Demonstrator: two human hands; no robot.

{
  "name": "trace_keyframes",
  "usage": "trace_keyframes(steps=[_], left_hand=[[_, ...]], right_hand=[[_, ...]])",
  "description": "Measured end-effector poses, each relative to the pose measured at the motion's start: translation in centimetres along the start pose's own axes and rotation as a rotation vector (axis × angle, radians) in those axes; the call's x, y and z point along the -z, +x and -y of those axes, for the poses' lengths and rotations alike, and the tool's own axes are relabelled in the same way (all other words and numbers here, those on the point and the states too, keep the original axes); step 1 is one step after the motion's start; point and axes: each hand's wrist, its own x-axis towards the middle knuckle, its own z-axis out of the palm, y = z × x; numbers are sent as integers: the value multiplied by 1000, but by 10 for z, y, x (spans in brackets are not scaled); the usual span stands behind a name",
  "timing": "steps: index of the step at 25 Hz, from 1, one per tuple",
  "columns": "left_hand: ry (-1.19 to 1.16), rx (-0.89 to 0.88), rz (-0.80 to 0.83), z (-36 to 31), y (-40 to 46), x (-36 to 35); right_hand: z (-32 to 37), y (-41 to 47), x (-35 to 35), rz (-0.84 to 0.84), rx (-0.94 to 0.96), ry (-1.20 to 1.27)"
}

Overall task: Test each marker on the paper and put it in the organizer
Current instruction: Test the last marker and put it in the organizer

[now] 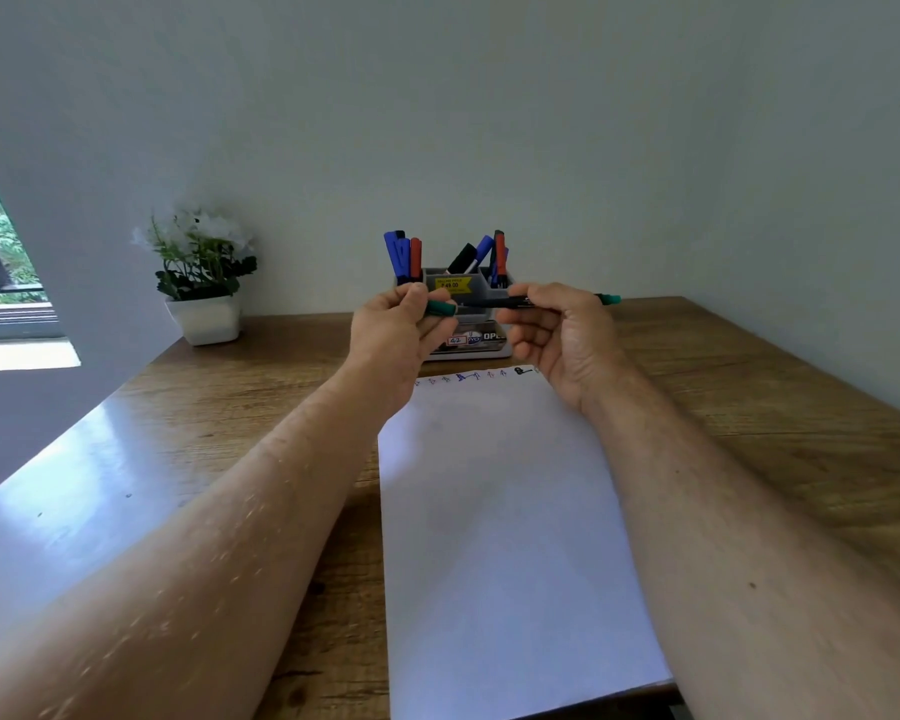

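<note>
Both my hands are raised above the far end of the white paper (500, 511), in front of the grey organizer (481, 288). My left hand (396, 330) pinches a green cap (441, 308). My right hand (557, 330) grips a green marker (489, 302) held level, its dark barrel pointing left toward the cap and its green end (612, 299) sticking out to the right. Cap and barrel are close, with a small gap between them. Several blue, red and black markers (404, 254) stand in the organizer. Small coloured test marks (468, 376) run along the paper's far edge.
A white pot with a flowering plant (204, 283) stands at the back left of the wooden table (749, 407). A flat labelled case (476, 341) lies in front of the organizer. The wall is right behind, a window at far left.
</note>
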Motion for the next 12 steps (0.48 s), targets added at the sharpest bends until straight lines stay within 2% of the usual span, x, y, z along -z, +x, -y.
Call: trace_keyframes(steps=[8,12], left_hand=[[-47,33,-67,-3,-1,-2],[-14,42,-45,-3,-3,-3]], right_hand=[[-2,-1,-2,12,-1,-22],[-4,0,-3,32,-11,-30]])
